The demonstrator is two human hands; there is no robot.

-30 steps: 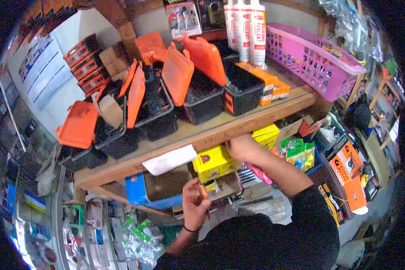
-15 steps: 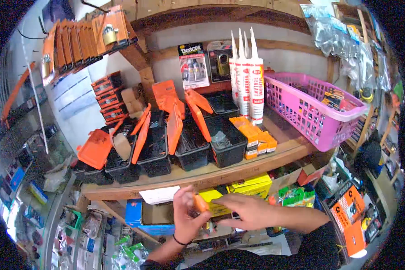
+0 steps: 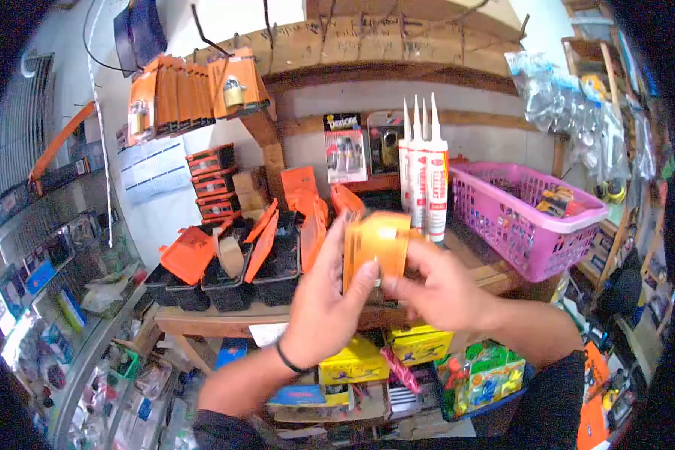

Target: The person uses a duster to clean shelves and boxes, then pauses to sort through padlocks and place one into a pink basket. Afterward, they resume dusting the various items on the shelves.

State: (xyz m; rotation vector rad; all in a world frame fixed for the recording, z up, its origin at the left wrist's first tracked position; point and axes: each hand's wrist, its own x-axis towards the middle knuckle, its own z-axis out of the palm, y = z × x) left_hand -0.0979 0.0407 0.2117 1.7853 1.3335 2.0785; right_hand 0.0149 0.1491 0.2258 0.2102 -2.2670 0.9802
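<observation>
Both hands hold an orange packet [image 3: 377, 244] upright in front of the shelf. My left hand [image 3: 324, 307] is closed on its left side, with the thumb across its front. At its lower right edge, my right hand [image 3: 442, 285] grips it with bent fingers. Behind the hands stand black bins [image 3: 274, 283] with orange lids [image 3: 187, 253]. White sealant tubes [image 3: 436, 184] stand upright just behind the packet. Print on the packet is too blurred to read.
A pink basket [image 3: 529, 217] sits on the right of the wooden shelf [image 3: 217, 322]. Padlock cards [image 3: 232, 86] hang at the upper left. Yellow boxes [image 3: 354, 361] and green packets [image 3: 487, 379] lie below. A glass case [image 3: 97, 360] stands left.
The hands have risen from below the shelf edge to in front of the bins. The orange packet now shows its broad face, with both hands on it. The view has tilted upward.
</observation>
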